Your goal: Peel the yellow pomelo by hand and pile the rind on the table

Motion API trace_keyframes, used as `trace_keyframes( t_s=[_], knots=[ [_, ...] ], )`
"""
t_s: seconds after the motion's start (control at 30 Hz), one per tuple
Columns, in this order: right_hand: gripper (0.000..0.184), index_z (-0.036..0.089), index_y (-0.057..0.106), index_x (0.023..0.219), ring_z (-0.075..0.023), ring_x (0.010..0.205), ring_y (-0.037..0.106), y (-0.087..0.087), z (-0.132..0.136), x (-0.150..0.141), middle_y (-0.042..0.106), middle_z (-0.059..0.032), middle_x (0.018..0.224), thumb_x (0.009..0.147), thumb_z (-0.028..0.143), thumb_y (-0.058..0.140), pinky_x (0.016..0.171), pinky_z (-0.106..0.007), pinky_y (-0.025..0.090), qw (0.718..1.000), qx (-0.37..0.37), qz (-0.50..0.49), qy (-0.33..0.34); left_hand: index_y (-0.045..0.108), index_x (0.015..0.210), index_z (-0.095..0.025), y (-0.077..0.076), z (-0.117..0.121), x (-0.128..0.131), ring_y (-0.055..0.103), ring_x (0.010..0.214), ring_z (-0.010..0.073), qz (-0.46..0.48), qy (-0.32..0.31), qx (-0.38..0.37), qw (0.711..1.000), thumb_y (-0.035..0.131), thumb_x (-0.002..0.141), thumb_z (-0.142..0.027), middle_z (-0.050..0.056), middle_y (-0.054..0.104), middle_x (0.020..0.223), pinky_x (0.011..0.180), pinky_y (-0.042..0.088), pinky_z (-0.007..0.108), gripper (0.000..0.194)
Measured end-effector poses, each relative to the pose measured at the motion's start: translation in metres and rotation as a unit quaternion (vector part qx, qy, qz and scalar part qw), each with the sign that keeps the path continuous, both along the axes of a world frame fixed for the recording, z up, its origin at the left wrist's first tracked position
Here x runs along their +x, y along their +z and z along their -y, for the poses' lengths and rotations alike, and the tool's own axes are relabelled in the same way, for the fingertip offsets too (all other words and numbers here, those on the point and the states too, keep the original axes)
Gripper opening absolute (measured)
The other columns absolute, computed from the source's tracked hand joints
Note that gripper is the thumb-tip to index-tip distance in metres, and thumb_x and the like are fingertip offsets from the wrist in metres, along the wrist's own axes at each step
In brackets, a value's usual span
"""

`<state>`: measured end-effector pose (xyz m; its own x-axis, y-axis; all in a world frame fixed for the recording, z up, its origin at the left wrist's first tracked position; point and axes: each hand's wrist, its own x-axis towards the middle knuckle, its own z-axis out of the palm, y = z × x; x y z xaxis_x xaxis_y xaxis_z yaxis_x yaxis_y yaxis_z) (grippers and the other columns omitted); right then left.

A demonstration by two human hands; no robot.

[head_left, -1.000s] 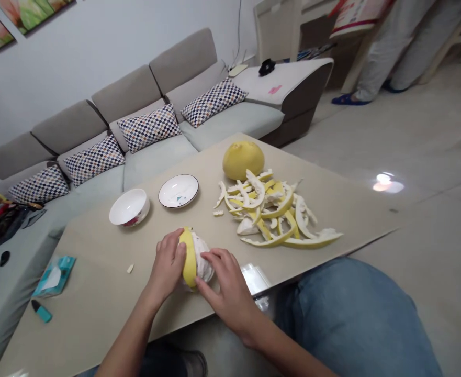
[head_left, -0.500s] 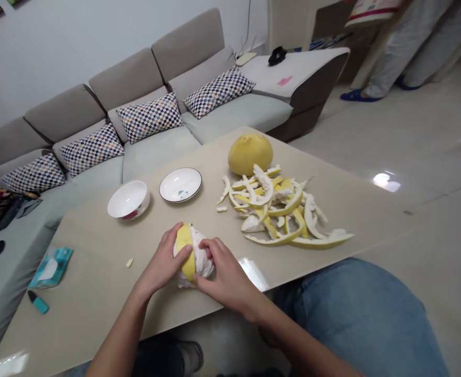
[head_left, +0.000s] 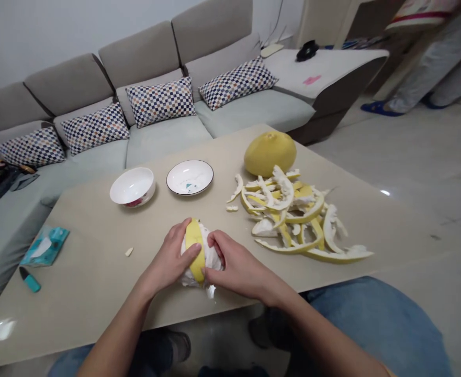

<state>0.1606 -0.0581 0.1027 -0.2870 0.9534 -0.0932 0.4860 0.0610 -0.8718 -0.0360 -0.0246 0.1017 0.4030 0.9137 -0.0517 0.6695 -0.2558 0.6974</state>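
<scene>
A mostly peeled pomelo point(head_left: 212, 250), white with pith and crossed by one strip of yellow rind point(head_left: 194, 246), is held at the table's near side. My left hand point(head_left: 172, 256) wraps its left side, thumb lying on the yellow strip. On the other side my right hand point(head_left: 234, 264) grips the white part, fingers curled and thumb at the strip's lower end. The fingertips of the right hand are partly hidden. Right of the hands lies a heap of yellow and white peel strips point(head_left: 312, 243), with a whole pomelo point(head_left: 270, 153) behind it.
A white bowl point(head_left: 133, 184) and a dark-rimmed plate point(head_left: 190, 177) stand beyond my hands. A tissue pack point(head_left: 53, 248) and a teal capped object point(head_left: 30, 279) lie at the left. Behind the table point(head_left: 97, 283) runs a sofa point(head_left: 163, 146). A person's legs point(head_left: 430, 73) show at far right.
The camera view has shifted, so the table things appear displaced. Both hands stay on the pomelo; the right hand's fingers have curled in more closely against the white pith.
</scene>
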Motion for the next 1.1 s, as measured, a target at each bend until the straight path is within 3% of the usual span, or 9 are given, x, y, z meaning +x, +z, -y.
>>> trace_keyframes(
  t_s=[0.17, 0.4, 0.53, 0.7, 0.93, 1.1],
  knots=[
    [0.033, 0.021, 0.044, 0.1, -0.0199, 0.077, 0.054, 0.009, 0.002, -0.016, 0.057, -0.0038, 0.095, 0.071, 0.023, 0.06, 0.065, -0.031, 0.041, 0.995, 0.059, 0.073, -0.024, 0.029, 0.15, -0.018, -0.005, 0.0, -0.002, 0.03, 0.143, 0.0281, 0.015, 0.001, 0.01, 1.0, 0.047, 0.094, -0.055, 0.015, 0.036, 0.153, 0.119, 0.025, 0.048, 0.069],
    [0.047, 0.021, 0.045, 0.118, -0.021, 0.087, 0.06, 0.004, 0.004, -0.021, 0.059, -0.0072, 0.106, 0.074, 0.019, 0.059, 0.075, -0.033, 0.048, 0.995, 0.097, 0.016, 0.002, 0.032, 0.148, -0.021, -0.012, -0.001, -0.009, 0.035, 0.141, 0.0292, 0.05, 0.004, 0.026, 0.998, 0.048, 0.094, -0.051, 0.015, 0.039, 0.15, 0.117, 0.028, 0.05, 0.064],
    [0.051, 0.022, 0.042, 0.119, -0.0214, 0.092, 0.059, 0.002, 0.001, -0.018, 0.057, -0.0076, 0.111, 0.071, 0.019, 0.062, 0.078, -0.034, 0.049, 0.996, 0.083, 0.019, 0.022, 0.031, 0.149, -0.021, -0.013, 0.002, -0.01, 0.034, 0.141, 0.0283, 0.047, -0.001, 0.029, 0.998, 0.047, 0.094, -0.052, 0.014, 0.038, 0.151, 0.118, 0.028, 0.048, 0.065],
    [0.05, 0.021, 0.044, 0.11, -0.0246, 0.101, 0.053, -0.001, -0.001, -0.021, 0.053, -0.0073, 0.107, 0.064, 0.015, 0.063, 0.09, -0.04, 0.047, 0.993, 0.119, 0.014, 0.011, 0.032, 0.148, -0.02, -0.013, 0.002, -0.007, 0.034, 0.141, 0.0281, 0.037, 0.004, 0.023, 0.999, 0.048, 0.094, -0.051, 0.014, 0.038, 0.152, 0.118, 0.028, 0.048, 0.065],
    [0.04, 0.02, 0.044, 0.106, -0.0255, 0.093, 0.048, -0.013, -0.003, -0.031, 0.049, -0.0074, 0.099, 0.067, 0.013, 0.053, 0.084, -0.042, 0.046, 0.981, 0.188, 0.036, -0.004, 0.031, 0.149, -0.022, -0.009, 0.002, -0.007, 0.033, 0.141, 0.0308, 0.035, 0.019, 0.008, 0.999, 0.057, 0.089, -0.041, 0.014, 0.038, 0.151, 0.118, 0.028, 0.051, 0.068],
    [0.041, 0.019, 0.042, 0.11, -0.024, 0.088, 0.049, -0.015, -0.001, -0.031, 0.05, -0.0073, 0.097, 0.07, 0.012, 0.048, 0.077, -0.038, 0.046, 0.973, 0.221, 0.058, 0.02, 0.025, 0.151, -0.02, -0.007, 0.004, -0.011, 0.028, 0.144, 0.0299, 0.04, -0.005, -0.009, 0.999, 0.053, 0.092, -0.045, 0.015, 0.033, 0.154, 0.119, 0.025, 0.051, 0.07]
  ],
)
